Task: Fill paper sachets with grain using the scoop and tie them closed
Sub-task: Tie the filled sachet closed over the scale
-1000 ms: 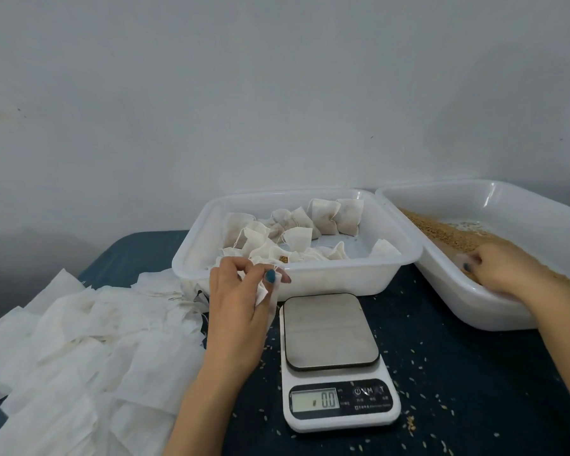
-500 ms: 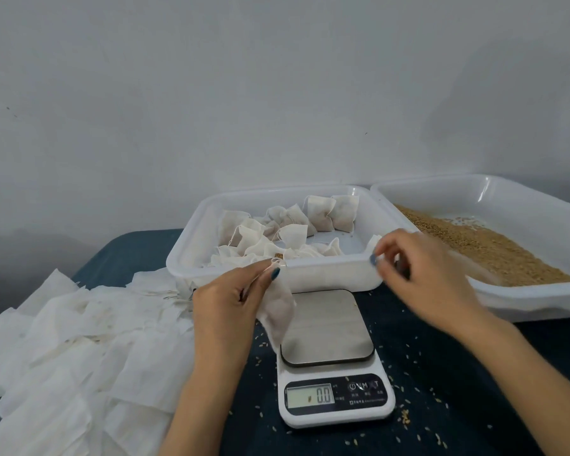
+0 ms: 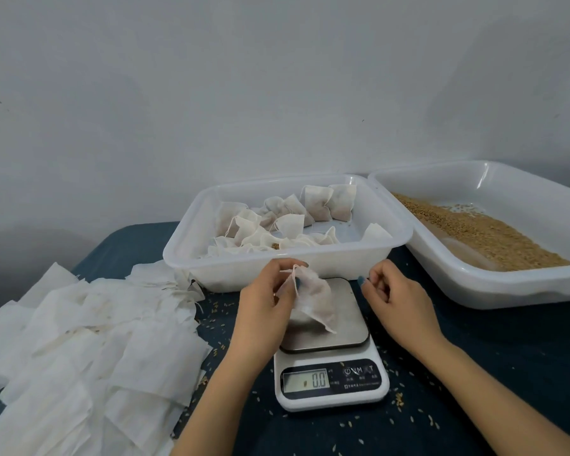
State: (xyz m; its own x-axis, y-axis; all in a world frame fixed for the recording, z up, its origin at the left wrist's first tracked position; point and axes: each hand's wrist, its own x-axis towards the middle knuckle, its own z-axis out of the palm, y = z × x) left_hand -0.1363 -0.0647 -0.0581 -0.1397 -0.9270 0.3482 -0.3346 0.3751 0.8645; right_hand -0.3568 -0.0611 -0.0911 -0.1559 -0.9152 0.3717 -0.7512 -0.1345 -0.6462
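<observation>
My left hand [image 3: 267,307] pinches the gathered top of a white paper sachet [image 3: 313,304], which hangs over the plate of the kitchen scale [image 3: 339,327]. A thin string loops at the sachet's mouth. My right hand [image 3: 392,294] hovers just right of the sachet with its fingers curled and thumb against forefinger; no string shows between them. Brown grain [image 3: 481,235] lies in the white tray [image 3: 494,284] at the right. A pale translucent shape that may be the scoop [image 3: 464,255] lies in it. The scale display reads 0.0.
A white tub [image 3: 277,274] behind the scale holds several filled, tied sachets [image 3: 326,205]. Several flat empty sachets [image 3: 89,340] are heaped on the left of the dark blue table. Loose grains [image 3: 399,399] are scattered around the scale. A grey wall stands close behind.
My right hand left the grain tray and came over beside the sachet. My left hand carried the sachet right, from the tub's front edge to above the scale plate.
</observation>
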